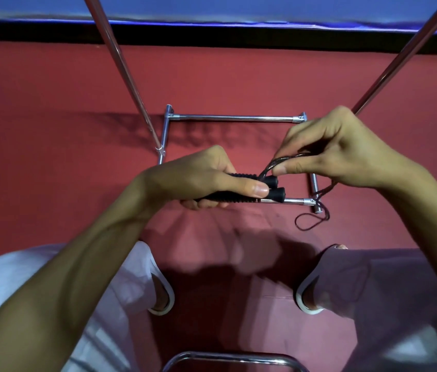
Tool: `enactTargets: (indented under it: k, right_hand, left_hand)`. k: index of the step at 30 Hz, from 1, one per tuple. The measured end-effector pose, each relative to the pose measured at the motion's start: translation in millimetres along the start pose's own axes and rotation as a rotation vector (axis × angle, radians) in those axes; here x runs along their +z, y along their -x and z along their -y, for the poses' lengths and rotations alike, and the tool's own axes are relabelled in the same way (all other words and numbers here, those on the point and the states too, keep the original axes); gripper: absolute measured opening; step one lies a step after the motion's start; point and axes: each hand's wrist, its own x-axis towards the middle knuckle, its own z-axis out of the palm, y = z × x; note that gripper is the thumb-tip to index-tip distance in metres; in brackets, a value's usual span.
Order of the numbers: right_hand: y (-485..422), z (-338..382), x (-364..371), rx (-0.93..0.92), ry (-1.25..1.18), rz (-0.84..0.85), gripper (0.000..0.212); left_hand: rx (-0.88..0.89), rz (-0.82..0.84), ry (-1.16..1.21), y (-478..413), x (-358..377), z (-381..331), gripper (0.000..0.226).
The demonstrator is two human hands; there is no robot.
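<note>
Left hand (206, 181): curling tight around the two black handles (238, 200), with the thumb pressing across them just behind their capped ends, which are poking out to the right
Right hand (343, 154): pinching the thin dark rope (276, 162) between thumb and forefinger right at the handle caps, the other fingers folding in over the strands
Rope: looping up from the caps through the right hand's fingers, then trailing down under the wrist into a slack loop near the chrome frame's (236, 118) right corner
Handles: lying side by side in the left hand's grip, above the frame's near bar
Frame: standing on the red floor (51, 135)
Feet: resting in white slippers (164, 296) on the floor
</note>
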Motion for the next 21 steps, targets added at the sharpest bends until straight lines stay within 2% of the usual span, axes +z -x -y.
enactTargets:
  k: [6,10,12,16,18,21]
  right_hand:
    - [-1.8,-4.3,0.4,0.069,-0.073,0.136,0.024]
    - [-5.6,-0.4,5.0,0.083,-0.180,0.157,0.050]
    - [-9.6,-4.4,19.3,0.168,-0.267,0.105,0.055]
    - [-17.6,-9.9,67.3,0.376,-0.659,-0.126,0.054]
    - [-21.1,-10.4,81.6,0.471,-0.756,-0.200,0.053]
    - [-22.4,-13.0,91.9,0.583,-0.845,-0.211,0.046]
  left_hand:
    - [0.089,0.071,0.078,7.9,-1.1,-6.0,0.058]
    - [0.195,0.024,0.134,10.8,0.0,-10.3,0.055]
    - [0.258,-0.059,0.139,10.3,0.0,-10.1,0.053]
    - [0.356,-0.346,0.100,5.9,1.7,-4.0,0.049]
    - [0.370,-0.496,0.009,2.9,4.1,0.6,0.058]
    - [0.361,-0.664,-0.236,0.4,6.8,7.6,0.061]
